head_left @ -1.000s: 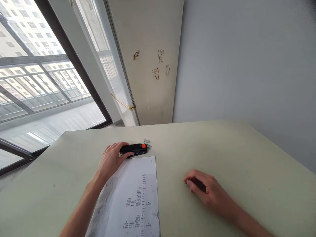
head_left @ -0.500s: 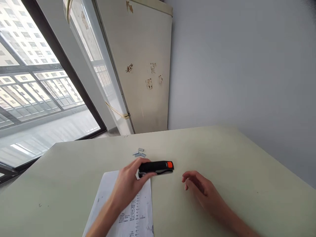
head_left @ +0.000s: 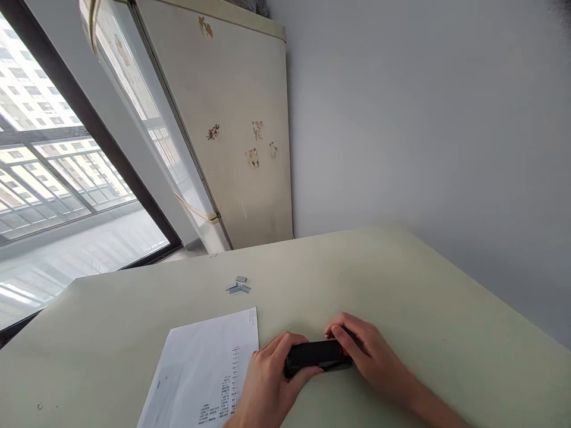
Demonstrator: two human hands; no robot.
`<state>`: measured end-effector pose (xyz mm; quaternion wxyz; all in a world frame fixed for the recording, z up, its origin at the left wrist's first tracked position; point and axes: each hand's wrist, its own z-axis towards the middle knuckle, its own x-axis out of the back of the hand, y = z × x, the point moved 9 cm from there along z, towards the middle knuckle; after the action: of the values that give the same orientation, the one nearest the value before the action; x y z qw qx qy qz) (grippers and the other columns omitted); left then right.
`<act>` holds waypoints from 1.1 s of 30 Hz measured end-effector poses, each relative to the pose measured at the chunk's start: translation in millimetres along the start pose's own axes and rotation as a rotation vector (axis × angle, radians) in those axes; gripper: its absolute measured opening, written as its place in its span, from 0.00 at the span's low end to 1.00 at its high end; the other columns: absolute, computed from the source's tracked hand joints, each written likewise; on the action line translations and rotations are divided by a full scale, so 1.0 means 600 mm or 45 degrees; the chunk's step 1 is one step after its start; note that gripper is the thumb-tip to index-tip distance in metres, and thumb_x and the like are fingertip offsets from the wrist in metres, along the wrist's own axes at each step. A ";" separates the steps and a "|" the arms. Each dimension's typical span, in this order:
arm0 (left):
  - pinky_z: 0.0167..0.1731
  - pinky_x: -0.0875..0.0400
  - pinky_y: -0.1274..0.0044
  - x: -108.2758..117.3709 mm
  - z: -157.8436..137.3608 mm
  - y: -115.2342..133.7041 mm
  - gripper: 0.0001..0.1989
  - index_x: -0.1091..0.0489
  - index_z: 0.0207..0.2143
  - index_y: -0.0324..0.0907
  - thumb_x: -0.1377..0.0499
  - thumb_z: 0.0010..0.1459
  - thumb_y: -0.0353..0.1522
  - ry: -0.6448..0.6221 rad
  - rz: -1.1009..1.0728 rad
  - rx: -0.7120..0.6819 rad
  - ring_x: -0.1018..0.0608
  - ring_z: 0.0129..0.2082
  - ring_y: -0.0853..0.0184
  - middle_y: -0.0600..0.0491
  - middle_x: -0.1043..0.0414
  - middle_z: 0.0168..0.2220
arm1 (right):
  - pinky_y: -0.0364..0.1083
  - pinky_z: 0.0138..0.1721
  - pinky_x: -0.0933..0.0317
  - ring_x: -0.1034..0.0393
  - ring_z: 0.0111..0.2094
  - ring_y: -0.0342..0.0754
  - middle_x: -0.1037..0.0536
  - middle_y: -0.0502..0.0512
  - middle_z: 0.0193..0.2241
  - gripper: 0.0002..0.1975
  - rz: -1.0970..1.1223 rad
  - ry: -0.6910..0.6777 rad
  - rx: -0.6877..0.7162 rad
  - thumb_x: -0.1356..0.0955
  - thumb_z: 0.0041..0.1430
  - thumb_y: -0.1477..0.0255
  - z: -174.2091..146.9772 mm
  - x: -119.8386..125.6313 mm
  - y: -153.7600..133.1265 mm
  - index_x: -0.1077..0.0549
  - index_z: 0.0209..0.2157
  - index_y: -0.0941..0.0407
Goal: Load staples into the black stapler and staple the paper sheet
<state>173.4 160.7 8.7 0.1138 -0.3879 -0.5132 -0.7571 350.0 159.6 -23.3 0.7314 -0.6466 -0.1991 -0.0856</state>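
A black stapler (head_left: pixel 316 354) lies sideways in my left hand (head_left: pixel 272 377), whose fingers wrap its rear end with the thumb along the near side. My right hand (head_left: pixel 372 359) is at the stapler's other end. Its curled fingers and thumb close around the red-orange tip, covering most of it. Left of my left hand is a printed sheet of paper (head_left: pixel 200 362), flat on the table. Several small strips of staples (head_left: pixel 238 289) lie loosely together beyond the paper.
The pale green table (head_left: pixel 401 285) has angled far corners. Behind it stand a worn, cream-coloured refrigerator (head_left: pixel 250 196) and a plain grey wall (head_left: pixel 423 131). A dark-framed window (head_left: pixel 57 137) is at the left.
My left hand has brought the stapler right and nearer, off the paper, to my right hand. My right hand's fingers now close at the stapler's orange end. The view has shifted slightly.
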 end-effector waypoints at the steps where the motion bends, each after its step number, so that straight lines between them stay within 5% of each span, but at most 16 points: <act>1: 0.29 0.28 0.79 -0.002 -0.001 0.001 0.10 0.29 0.43 0.49 0.34 0.64 0.41 0.018 -0.008 -0.015 0.20 0.33 0.68 0.59 0.20 0.37 | 0.46 0.36 0.38 0.31 0.33 0.48 0.23 0.52 0.33 0.22 -0.037 -0.017 0.032 0.43 0.77 0.55 -0.001 -0.003 -0.005 0.28 0.35 0.52; 6: 0.31 0.26 0.77 -0.005 -0.003 0.002 0.11 0.29 0.44 0.49 0.33 0.64 0.40 0.059 -0.004 -0.023 0.19 0.34 0.66 0.57 0.20 0.38 | 0.48 0.41 0.38 0.30 0.37 0.50 0.22 0.53 0.34 0.23 -0.111 -0.052 0.084 0.45 0.79 0.58 -0.004 -0.007 -0.016 0.29 0.34 0.52; 12: 0.37 0.25 0.76 0.011 0.004 0.004 0.11 0.29 0.46 0.48 0.33 0.63 0.37 -0.134 0.033 -0.093 0.21 0.38 0.66 0.55 0.23 0.41 | 0.48 0.41 0.36 0.30 0.36 0.49 0.22 0.53 0.36 0.22 -0.135 -0.144 0.137 0.46 0.79 0.60 -0.003 -0.002 -0.016 0.26 0.39 0.52; 19: 0.40 0.30 0.73 0.023 0.002 -0.052 0.20 0.30 0.45 0.46 0.26 0.53 0.36 -0.259 0.094 0.037 0.26 0.39 0.63 0.55 0.28 0.40 | 0.51 0.45 0.34 0.30 0.42 0.52 0.23 0.56 0.39 0.20 -0.181 -0.181 0.210 0.46 0.79 0.64 -0.004 0.007 -0.031 0.25 0.41 0.51; 27: 0.41 0.34 0.74 0.018 0.001 -0.060 0.17 0.29 0.39 0.45 0.25 0.51 0.34 -0.258 -0.055 0.038 0.28 0.36 0.66 0.58 0.29 0.35 | 0.57 0.60 0.37 0.36 0.57 0.56 0.27 0.57 0.54 0.17 -0.308 -0.142 0.115 0.45 0.79 0.64 -0.018 0.013 -0.014 0.30 0.59 0.45; 33: 0.41 0.35 0.73 0.016 0.001 -0.062 0.15 0.29 0.39 0.45 0.26 0.54 0.37 -0.248 -0.081 0.009 0.28 0.36 0.66 0.58 0.29 0.34 | 0.61 0.58 0.36 0.36 0.56 0.58 0.27 0.58 0.54 0.21 -0.307 -0.061 0.078 0.45 0.78 0.59 -0.022 0.012 0.001 0.34 0.64 0.42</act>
<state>146.2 180.1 -9.9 0.0404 -0.4429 -0.5364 -0.7173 358.9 147.8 -21.9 0.7301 -0.5973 -0.2953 -0.1512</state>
